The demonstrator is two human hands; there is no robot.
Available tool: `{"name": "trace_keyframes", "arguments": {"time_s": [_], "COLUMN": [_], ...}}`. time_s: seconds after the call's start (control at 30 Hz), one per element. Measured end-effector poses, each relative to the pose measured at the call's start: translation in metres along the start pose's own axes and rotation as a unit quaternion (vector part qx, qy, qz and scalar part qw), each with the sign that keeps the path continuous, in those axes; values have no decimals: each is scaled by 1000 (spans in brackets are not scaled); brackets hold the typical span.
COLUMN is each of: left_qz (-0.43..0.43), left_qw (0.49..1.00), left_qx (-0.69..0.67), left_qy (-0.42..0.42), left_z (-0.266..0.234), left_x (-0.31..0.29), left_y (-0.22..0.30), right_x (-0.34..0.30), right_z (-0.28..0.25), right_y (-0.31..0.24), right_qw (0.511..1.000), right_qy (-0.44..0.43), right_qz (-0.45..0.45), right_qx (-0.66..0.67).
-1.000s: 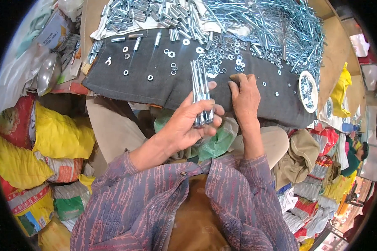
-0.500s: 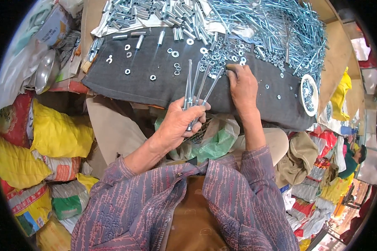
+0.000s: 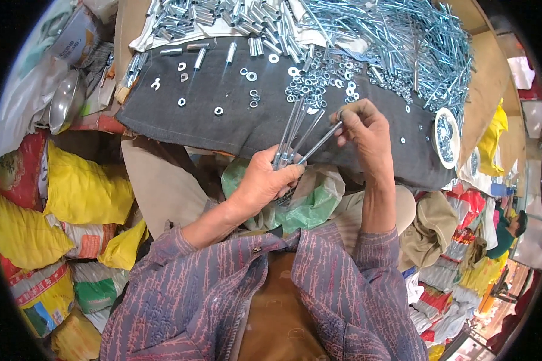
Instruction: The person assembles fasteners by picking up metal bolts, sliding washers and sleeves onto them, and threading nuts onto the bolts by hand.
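My left hand [image 3: 271, 175] is closed round several long, thin metal bolts [image 3: 293, 129], which fan upward and apart above the thumb. One bolt [image 3: 320, 143] leans to the right, its tip meeting the fingers of my right hand [image 3: 367, 129]. Those fingers are pinched at that tip; whatever small piece they hold there is too small to name. Beyond both hands, a loose pile of washers [image 3: 319, 84] lies on the dark cloth [image 3: 223, 132]. Two hex nuts [image 3: 218, 111] sit farther left on it.
Metal sleeves [image 3: 262, 24] lie heaped at the far side, with a big pile of long bolts [image 3: 397, 36] to their right. A white bowl [image 3: 454, 144] of small hardware stands at the right edge. A green plastic bag [image 3: 304, 210] rests between my knees; yellow sacks [image 3: 84, 186] crowd the left.
My right hand has left the washer pile and come right and nearer, to the tip of one bolt. That bolt now tilts farther right; my left hand has shifted slightly right.
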State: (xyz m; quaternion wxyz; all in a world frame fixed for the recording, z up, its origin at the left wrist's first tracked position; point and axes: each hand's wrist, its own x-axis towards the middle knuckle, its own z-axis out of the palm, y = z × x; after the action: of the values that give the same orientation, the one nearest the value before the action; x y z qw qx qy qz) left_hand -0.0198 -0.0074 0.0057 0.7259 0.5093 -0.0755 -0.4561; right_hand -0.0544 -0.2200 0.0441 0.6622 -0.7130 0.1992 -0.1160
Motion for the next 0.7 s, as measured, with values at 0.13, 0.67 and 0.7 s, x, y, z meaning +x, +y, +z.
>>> {"name": "trace_keyframes", "arguments": {"time_s": [0.13, 0.67, 0.7], "left_qz": [8, -103, -84], "left_qw": [1000, 960, 962], "left_qx": [14, -238, -239], "left_qy": [-3, -100, -105], "left_z": [3, 5, 5], "left_x": [5, -19, -21], "left_y": [1, 6, 10], "right_x": [-11, -55, -54], "right_z": [-5, 21, 23], "right_y": [-2, 26, 24], "right_qw": [996, 953, 953], "right_qy": [-5, 103, 97], "right_qz": [19, -275, -277], "right_qx": [89, -73, -69]}}
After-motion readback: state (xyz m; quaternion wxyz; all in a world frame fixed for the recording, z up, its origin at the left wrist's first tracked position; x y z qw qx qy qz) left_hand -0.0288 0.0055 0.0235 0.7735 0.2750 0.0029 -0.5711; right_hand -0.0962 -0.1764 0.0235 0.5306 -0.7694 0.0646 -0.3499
